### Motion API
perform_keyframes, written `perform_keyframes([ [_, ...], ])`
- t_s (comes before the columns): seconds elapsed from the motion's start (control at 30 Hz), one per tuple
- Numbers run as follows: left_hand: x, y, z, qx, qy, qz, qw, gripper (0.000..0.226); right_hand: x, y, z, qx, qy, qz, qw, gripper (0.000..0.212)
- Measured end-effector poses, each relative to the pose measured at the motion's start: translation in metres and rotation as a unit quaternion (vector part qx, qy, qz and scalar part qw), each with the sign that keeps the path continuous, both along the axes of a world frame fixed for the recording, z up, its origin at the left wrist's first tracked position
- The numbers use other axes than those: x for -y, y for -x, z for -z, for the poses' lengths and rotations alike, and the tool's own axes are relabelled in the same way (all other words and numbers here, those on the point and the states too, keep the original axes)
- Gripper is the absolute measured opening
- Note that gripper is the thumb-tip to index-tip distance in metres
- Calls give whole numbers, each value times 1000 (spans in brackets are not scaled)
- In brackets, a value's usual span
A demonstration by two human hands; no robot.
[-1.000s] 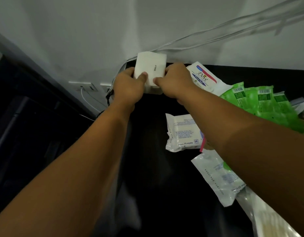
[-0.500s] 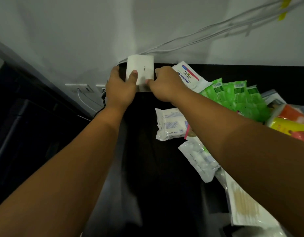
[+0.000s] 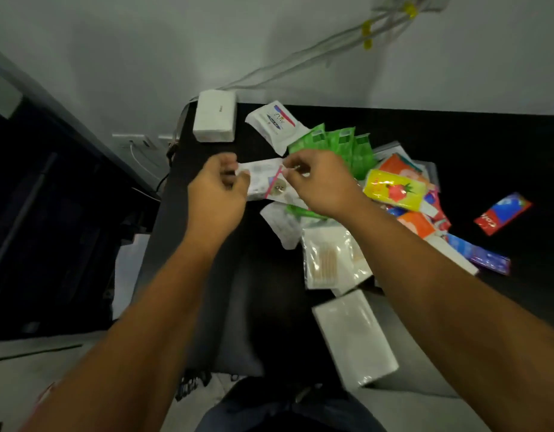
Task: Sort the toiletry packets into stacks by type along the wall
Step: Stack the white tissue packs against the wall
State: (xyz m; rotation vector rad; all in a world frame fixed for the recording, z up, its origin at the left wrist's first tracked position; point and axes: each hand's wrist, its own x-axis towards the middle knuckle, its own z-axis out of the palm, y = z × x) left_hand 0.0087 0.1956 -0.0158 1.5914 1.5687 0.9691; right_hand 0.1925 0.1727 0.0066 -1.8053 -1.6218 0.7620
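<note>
1. Head view: the white packet stack [image 3: 215,120] sits at the table's [image 3: 456,135] far left corner, tight against the wall [image 3: 145,57], so that type's spot looks claimed.
2. Both hands are on the wipes packet [image 3: 263,179] near the left edge, left hand [image 3: 218,194] curled around one end, right hand [image 3: 319,182] pinching the other. Probably lifting it level.
3. The unsorted pile [image 3: 394,194] is heaped mid-table, waiting.

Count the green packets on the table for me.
3 green packets show clearly, fanned side by side just beyond the right hand. A green edge under that hand may be a fourth; more could be hidden in the pile.
</note>
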Motion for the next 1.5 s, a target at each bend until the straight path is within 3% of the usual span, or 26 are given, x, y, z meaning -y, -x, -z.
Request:
perform_keyframes([
  [0.13, 72, -28, 13, 8, 52, 25, 998, 18, 72, -31, 1, 25, 24, -9, 999, 26],
  [0.3, 159, -52, 39, -92, 91, 53, 990, 14, 157, -57, 24, 39, 24, -14, 999, 24],
  [0.43, 207, -58, 62, -140, 159, 45, 976, 43, 208, -67, 40, 45, 31, -14, 998, 21],
  [0.5, 221, -61, 64, -141, 182, 38, 972, 50, 223, -65, 47, 61, 70, -29, 995, 31],
  [0.6, 234, -68, 58, -156, 200, 52, 966, 40, 236, -58, 58, 91, 145, -49, 984, 47],
  [0.97, 239, -61, 45, -99, 221, 74, 967, 41, 239, -46, 59, 36, 233, 10, 972, 40],
  [1.1, 231, -43, 28, -14, 223, 42, 974, 41, 234, -37, 45, -62, 230, 16, 971, 38],
  [1.23, 205, -14, -2, 87, 207, 63, 972, 34, 217, -20, 22, -191, 183, 23, 964, 18],
  [1.3, 187, 1, -18, 97, 180, 83, 975, 41, 202, -7, 9, -286, 189, 38, 939, 12],
  [1.5, 138, 32, -40, -13, -7, 123, 992, 55, 139, 15, -21, -522, 230, 89, 817, 40],
])
